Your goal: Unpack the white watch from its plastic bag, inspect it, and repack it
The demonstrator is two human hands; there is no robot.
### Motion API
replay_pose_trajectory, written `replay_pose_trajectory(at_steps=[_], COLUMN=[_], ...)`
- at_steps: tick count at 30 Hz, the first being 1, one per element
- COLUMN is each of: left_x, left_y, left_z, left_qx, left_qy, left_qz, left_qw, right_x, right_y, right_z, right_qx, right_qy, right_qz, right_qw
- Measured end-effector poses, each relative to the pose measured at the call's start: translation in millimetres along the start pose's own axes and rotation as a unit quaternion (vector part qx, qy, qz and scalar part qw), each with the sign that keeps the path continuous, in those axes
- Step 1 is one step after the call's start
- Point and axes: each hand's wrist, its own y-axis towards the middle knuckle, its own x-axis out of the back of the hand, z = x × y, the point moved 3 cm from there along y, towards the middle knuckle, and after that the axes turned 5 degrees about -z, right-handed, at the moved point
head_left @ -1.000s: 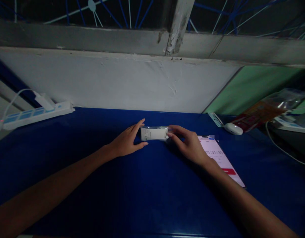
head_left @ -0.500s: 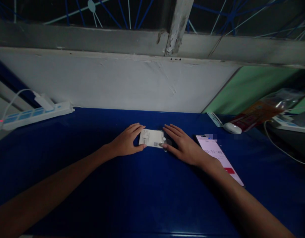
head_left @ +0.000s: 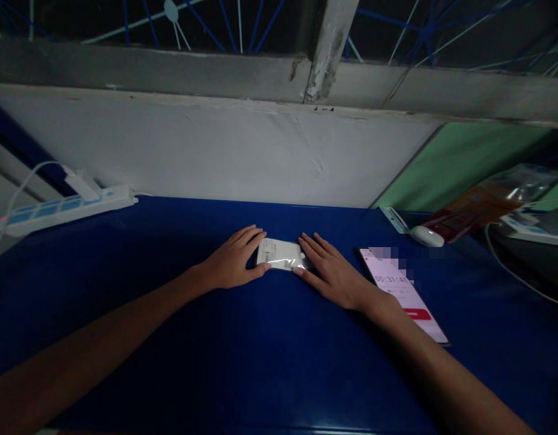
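A small flat packet (head_left: 282, 254), white with printed labels under shiny clear plastic, lies on the blue table (head_left: 242, 356). At its left end is my left hand (head_left: 237, 258), with the fingertips along the far edge and the thumb on the near edge. My right hand (head_left: 329, 270) takes the right end the same way, its fingers fairly straight and the thumb at the near corner. Part of the packet's right end is dark and partly covered by that hand. Beside my right wrist lies a phone (head_left: 399, 290) with a running timer on its lit screen.
A white power strip (head_left: 74, 208) with a plugged-in charger sits at the left. At the right are a white rounded case (head_left: 427, 236), a thin pale card (head_left: 394, 220), a red-orange plastic bag (head_left: 482, 196) and a white cable (head_left: 509, 269). A wall (head_left: 242, 151) borders the table's far side.
Bright glare now shows across the packet's plastic, and its surface looks tilted or flexed. My right hand's fingers have shifted slightly at its end. The whole view has moved a little.
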Motion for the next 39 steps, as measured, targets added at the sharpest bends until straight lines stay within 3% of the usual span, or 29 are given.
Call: replay_pose_trajectory(at_steps=[8,16,19,31,39], left_x=[-0.3,0.3,0.7,-0.7,-0.1], left_y=[0.2,0.3,0.1,1.2,1.5], left_z=[0.7,0.1,-0.2,-0.6,-0.5], left_qx=[-0.004,-0.006,-0.011,0.0,-0.007], left_qy=[-0.002,-0.003,-0.013,0.004,-0.004], left_qz=[-0.004,-0.007,-0.011,0.003,0.002], left_qw=[1.0,1.0,1.0,1.0,1.0], right_x=[-0.5,6.3,5.7,4.7,3.2], right_y=[-0.4,6.8,8.7,9.3,8.0], right_z=[1.7,13.2,15.5,12.6,-0.7], right_qx=[0.001,-0.017,-0.037,-0.027,-0.029], right_qy=[-0.008,0.046,0.08,0.147,0.175], right_qz=[-0.008,-0.132,-0.153,-0.107,-0.108], right_qw=[1.0,0.99,0.984,0.983,0.978])
